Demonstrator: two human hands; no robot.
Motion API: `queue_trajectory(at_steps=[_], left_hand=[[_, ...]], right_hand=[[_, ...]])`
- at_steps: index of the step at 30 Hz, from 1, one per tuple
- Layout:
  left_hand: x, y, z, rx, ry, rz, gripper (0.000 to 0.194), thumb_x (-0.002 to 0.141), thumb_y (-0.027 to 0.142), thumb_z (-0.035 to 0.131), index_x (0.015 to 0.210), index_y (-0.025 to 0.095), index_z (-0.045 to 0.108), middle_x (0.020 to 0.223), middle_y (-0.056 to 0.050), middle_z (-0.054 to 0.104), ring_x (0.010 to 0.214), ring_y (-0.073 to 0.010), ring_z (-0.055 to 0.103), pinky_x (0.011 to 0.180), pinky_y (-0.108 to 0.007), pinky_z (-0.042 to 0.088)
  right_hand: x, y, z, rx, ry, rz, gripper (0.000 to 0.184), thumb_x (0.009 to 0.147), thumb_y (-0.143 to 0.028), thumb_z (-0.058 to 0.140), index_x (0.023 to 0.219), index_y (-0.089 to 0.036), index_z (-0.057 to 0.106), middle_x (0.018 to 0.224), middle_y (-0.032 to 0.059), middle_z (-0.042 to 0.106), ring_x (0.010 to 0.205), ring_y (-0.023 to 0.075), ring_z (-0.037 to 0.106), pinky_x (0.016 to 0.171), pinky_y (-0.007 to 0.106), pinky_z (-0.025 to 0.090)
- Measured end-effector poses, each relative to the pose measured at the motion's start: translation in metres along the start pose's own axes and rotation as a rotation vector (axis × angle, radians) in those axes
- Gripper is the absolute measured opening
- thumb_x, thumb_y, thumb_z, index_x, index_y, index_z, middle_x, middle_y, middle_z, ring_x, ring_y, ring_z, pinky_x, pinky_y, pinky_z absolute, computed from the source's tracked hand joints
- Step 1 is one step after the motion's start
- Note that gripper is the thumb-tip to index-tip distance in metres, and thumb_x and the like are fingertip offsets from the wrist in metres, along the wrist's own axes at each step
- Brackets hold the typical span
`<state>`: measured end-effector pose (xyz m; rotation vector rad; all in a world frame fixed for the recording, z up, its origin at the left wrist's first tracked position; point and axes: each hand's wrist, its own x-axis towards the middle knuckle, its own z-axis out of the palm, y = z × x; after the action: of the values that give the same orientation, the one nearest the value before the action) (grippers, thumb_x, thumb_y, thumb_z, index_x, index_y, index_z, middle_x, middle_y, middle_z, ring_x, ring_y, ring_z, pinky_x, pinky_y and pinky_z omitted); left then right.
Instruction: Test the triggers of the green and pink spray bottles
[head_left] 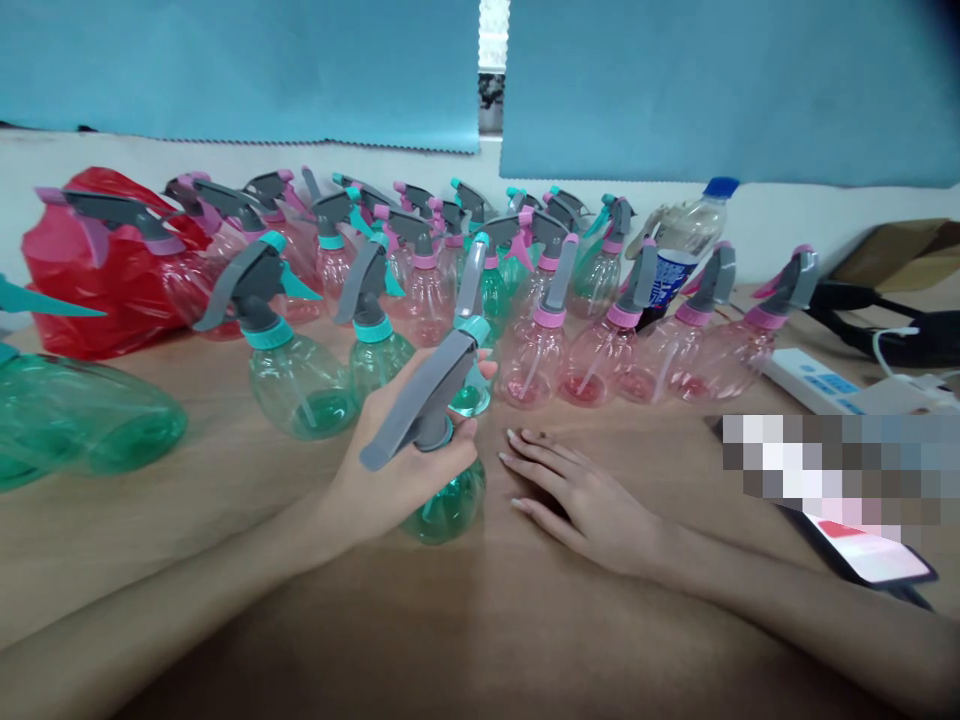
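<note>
My left hand (390, 480) is wrapped round the neck of a green spray bottle (444, 510) with a grey and teal trigger head. Its base is at the tabletop, and part of its body is hidden by the hand. To the right, my right hand (585, 495) lies on the wooden table (480, 640) with its fingers stretched out, holding nothing. Just beyond it stands a row of pink spray bottles (532, 370) with pink collars. Two green spray bottles (300, 385) stand beyond my left hand.
More pink and green spray bottles crowd the back by the wall. A red plastic bag (97, 290) sits at the left, near green bottles (112, 415). A blue-capped drink bottle (682, 245), a white power strip (814, 380) and a phone (877, 545) are on the right.
</note>
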<state>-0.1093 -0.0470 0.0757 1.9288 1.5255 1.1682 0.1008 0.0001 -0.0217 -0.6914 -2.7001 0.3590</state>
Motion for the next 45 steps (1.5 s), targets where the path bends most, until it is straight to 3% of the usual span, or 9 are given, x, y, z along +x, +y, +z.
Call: queue_trajectory(at_steps=[6,20,34,45], left_hand=[[-0.001,-0.001,0.000,0.006,0.000,-0.013,0.044,0.077,0.005,0.052,0.118,0.021,0.049,0.117,-0.003,0.063,0.067,-0.0096,0.057,0.068,-0.024,0.052],[0.000,-0.007,-0.001,-0.014,0.011,0.045,0.047,0.075,0.005,0.054,0.119,0.022,0.050,0.125,-0.003,0.061,0.075,-0.0099,0.063,0.075,-0.024,0.054],[-0.002,0.000,-0.002,-0.010,0.004,-0.058,0.048,0.074,0.009,0.056,0.116,0.029,0.050,0.129,0.000,0.059,0.081,-0.0144,0.067,0.079,-0.028,0.055],[-0.002,0.005,-0.003,-0.005,-0.007,-0.051,0.045,0.074,0.006,0.051,0.116,0.022,0.049,0.123,-0.002,0.061,0.079,-0.0127,0.062,0.078,-0.026,0.052]], right_hand=[[0.000,0.000,0.001,0.002,0.001,0.006,0.048,0.094,-0.032,0.048,0.139,-0.015,0.046,0.145,0.0114,0.046,0.138,0.0256,0.036,0.112,0.050,0.033],[0.000,0.001,0.001,-0.006,-0.014,0.006,0.048,0.095,-0.033,0.046,0.139,-0.014,0.046,0.146,0.0105,0.044,0.138,0.0250,0.035,0.112,0.049,0.032],[-0.001,0.000,0.001,0.051,0.028,0.014,0.047,0.094,-0.032,0.048,0.140,-0.021,0.045,0.145,0.0097,0.047,0.137,0.0257,0.037,0.110,0.052,0.035],[-0.001,0.000,0.001,0.007,-0.007,0.016,0.047,0.095,-0.034,0.047,0.138,-0.016,0.046,0.146,0.0104,0.046,0.137,0.0256,0.036,0.111,0.050,0.034]])
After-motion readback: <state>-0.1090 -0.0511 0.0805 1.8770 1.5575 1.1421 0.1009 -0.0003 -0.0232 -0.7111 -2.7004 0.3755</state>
